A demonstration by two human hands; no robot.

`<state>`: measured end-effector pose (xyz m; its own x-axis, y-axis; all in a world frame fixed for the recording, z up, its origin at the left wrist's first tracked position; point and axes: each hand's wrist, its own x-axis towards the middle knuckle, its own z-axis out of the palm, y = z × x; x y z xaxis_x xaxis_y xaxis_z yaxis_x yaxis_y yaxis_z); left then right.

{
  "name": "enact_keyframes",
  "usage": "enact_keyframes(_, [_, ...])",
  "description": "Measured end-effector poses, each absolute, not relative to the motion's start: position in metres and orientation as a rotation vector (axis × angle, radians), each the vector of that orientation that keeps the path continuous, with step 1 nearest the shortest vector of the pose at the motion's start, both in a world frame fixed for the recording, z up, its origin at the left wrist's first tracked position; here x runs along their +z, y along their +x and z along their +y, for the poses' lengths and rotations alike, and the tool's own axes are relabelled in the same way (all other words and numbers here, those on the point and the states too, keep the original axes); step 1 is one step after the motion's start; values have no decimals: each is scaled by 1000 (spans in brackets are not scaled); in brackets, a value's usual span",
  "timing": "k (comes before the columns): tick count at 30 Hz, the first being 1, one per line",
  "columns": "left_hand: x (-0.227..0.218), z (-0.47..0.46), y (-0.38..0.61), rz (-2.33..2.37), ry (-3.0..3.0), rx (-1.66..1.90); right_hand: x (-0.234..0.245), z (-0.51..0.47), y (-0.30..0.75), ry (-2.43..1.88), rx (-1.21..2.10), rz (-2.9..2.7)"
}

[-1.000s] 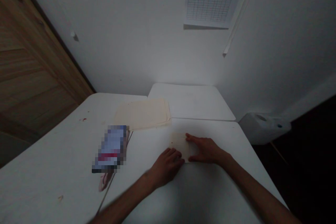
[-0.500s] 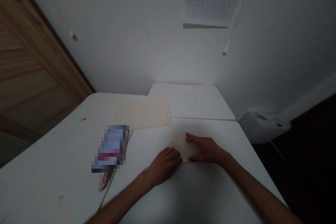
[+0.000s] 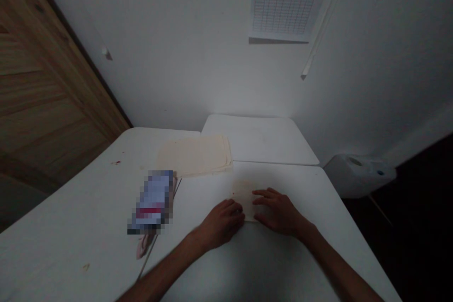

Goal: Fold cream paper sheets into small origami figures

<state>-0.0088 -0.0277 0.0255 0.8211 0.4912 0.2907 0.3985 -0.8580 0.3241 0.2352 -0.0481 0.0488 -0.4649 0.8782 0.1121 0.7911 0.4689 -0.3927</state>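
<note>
From where I stand, left to right: wood-panelled door [image 3: 42, 99], then white tables [image 3: 88, 207] pushed together. On them, a blurred-out blue-and-white item [image 3: 154, 200], can't tell what, lying partly over a pinkish thing [image 3: 142, 245]. Behind it, a loose stack of large cream sheets [image 3: 194, 155], lying flat, long side running left-right, roughly along the wall, no hand on them.

Left hand [image 3: 223, 222]: fingers bent, tips at the near left part of a small cream sheet [image 3: 246, 200]; pressing or pinching, can't tell. The small sheet lies flat on the table, between the hands; paper or cloth, unclear. Long axis looks to run away from the person, towards the wall, short edge facing the body; the hands cover part of the outline, so that's a judgement. No front or back end to tell.

Right hand [image 3: 279, 212]: half spread, thumb apart from fingers, tips at the sheet's right side; no grip visible, contact unclear.

Progress, my guess: small sheet is down and roughly straight, flattening or adjusting mid-way; both hands yet to leave it. Far right: white plastic container [image 3: 361, 177].
</note>
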Motion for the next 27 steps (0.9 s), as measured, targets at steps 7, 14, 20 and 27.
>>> enact_keyframes(7, [29, -21, -11, 634, 2721, 503, 40, -69, 221, -1359, 295, -2503])
enact_keyframes(14, [33, -23, -8, 707, 2417, 673, 33, -69, 225, -1239, 315, -2423])
enact_keyframes(20, [54, -30, -6, 966, 1927, 792, 46, -68, 222, -1227, 524, -1832])
enact_keyframes(27, [71, -35, 5, 1055, 1425, 906, 56, -67, 213, -1338, 983, -1440])
